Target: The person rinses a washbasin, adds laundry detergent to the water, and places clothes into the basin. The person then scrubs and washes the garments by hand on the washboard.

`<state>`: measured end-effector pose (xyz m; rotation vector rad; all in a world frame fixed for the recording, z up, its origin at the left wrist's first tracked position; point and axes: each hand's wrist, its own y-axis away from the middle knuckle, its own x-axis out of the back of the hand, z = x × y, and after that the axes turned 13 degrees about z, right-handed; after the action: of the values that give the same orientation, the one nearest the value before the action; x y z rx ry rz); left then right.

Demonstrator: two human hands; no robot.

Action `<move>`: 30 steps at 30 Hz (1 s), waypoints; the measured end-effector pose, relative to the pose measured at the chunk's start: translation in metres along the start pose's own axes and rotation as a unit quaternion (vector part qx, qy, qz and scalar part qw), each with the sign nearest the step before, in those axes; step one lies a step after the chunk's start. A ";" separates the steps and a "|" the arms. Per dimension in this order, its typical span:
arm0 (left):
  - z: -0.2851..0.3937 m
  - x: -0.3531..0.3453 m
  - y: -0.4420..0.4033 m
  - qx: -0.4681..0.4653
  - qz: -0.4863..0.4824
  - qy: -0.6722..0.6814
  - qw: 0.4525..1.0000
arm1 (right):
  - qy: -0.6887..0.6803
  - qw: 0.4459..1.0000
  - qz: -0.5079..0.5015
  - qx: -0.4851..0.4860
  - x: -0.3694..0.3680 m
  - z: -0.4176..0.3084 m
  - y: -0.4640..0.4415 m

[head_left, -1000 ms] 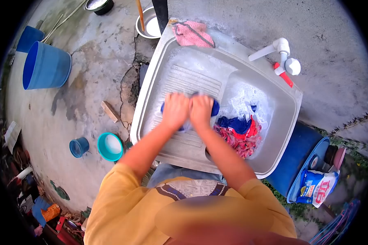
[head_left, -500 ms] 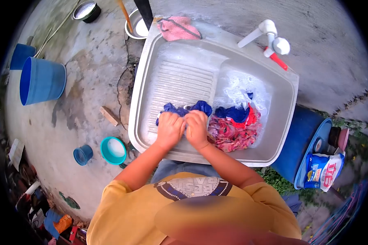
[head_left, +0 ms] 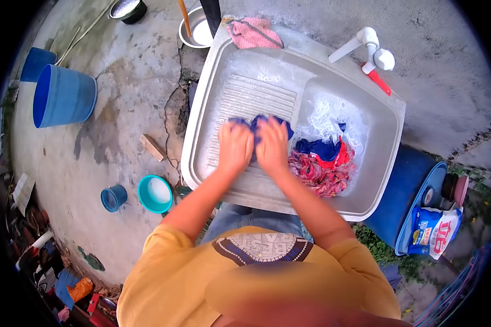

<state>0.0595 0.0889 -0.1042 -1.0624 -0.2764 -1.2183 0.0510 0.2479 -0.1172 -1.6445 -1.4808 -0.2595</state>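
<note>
Both hands hold a dark blue garment [head_left: 284, 126] against the ridged washboard [head_left: 259, 94] of a grey laundry sink [head_left: 245, 192]. My left hand [head_left: 235, 144] is closed on the garment's left part. Close beside it, my right hand [head_left: 271, 140] grips the cloth too, its fingers slightly blurred. Most of the garment is hidden under the hands. In the basin to the right, a red patterned cloth [head_left: 324, 177] lies bunched beside another dark blue piece [head_left: 317, 147] with red trim, at the edge of sudsy water [head_left: 333, 117].
A pink cloth [head_left: 255, 34] lies on the sink's back left corner. A white tap [head_left: 369, 41] with a red lever [head_left: 379, 83] stands at the back right. Right of the sink are a blue barrel [head_left: 403, 191] and a detergent bag [head_left: 433, 231]. Buckets and a teal basin [head_left: 155, 194] stand left.
Both hands have pushed forward up the washboard with the blue garment, arms stretching further out. The camera view has shifted slightly.
</note>
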 end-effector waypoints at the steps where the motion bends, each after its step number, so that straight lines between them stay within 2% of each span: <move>1: 0.008 0.013 0.024 0.009 -0.056 0.021 0.998 | -0.068 0.997 -0.022 -0.004 0.012 -0.010 0.024; 3: 0.026 0.027 0.040 -0.028 -0.028 0.035 0.999 | -0.079 0.997 -0.004 -0.025 0.017 -0.027 0.057; 4: 0.016 0.018 0.033 -0.053 -0.028 0.020 0.998 | -0.069 0.996 0.054 0.010 0.002 -0.023 0.043; 5: 0.003 0.002 0.020 -0.034 -0.051 -0.017 0.998 | -0.058 0.997 0.056 0.015 -0.013 -0.010 0.023; 6: -0.011 -0.014 -0.004 -0.054 -0.011 -0.040 0.998 | -0.018 0.998 0.059 0.028 -0.026 0.005 -0.005; 8: -0.029 -0.047 -0.055 -0.008 0.000 -0.084 0.996 | 0.094 0.995 0.019 -0.026 -0.045 0.022 -0.065; 10: -0.043 -0.078 -0.096 -0.001 0.048 -0.116 0.992 | 0.141 0.984 0.095 -0.050 -0.067 0.047 -0.105; 13: -0.048 -0.086 -0.111 -0.009 0.065 -0.136 0.989 | 0.186 0.970 0.154 -0.012 -0.080 0.059 -0.120; 14: -0.046 -0.081 -0.106 -0.026 0.100 -0.135 0.986 | 0.185 0.975 0.118 -0.037 -0.074 0.056 -0.112; 17: -0.020 -0.047 -0.067 0.004 0.118 -0.104 0.987 | 0.174 0.982 0.071 0.003 -0.038 0.034 -0.074; 19: 0.008 -0.009 -0.030 0.040 0.052 -0.039 0.997 | 0.082 0.995 0.019 0.046 0.008 0.004 -0.039; 21: 0.025 0.007 0.019 0.021 -0.010 -0.002 1.000 | -0.113 0.993 -0.037 -0.007 0.010 0.007 0.026; 24: 0.017 0.000 0.018 -0.034 -0.061 -0.028 0.997 | -0.050 0.998 0.032 0.025 -0.002 0.002 0.025; 25: 0.005 -0.021 -0.006 -0.048 -0.019 -0.079 0.996 | -0.002 0.999 0.032 0.017 -0.012 0.009 -0.007; 26: -0.005 -0.037 -0.036 -0.004 -0.046 -0.128 0.991 | 0.042 0.999 -0.002 -0.010 -0.023 0.018 -0.042; 28: -0.033 -0.070 -0.085 -0.006 0.039 -0.141 0.989 | 0.092 0.993 0.073 0.009 -0.056 0.045 -0.097; 30: -0.047 -0.091 -0.120 0.021 0.040 -0.168 0.985 | 0.128 0.987 0.098 -0.020 -0.082 0.065 -0.131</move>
<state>-0.0939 0.1138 -0.1289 -1.2298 -0.5109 -0.9538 -0.1120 0.2233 -0.1496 -1.7045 -1.1205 -0.3769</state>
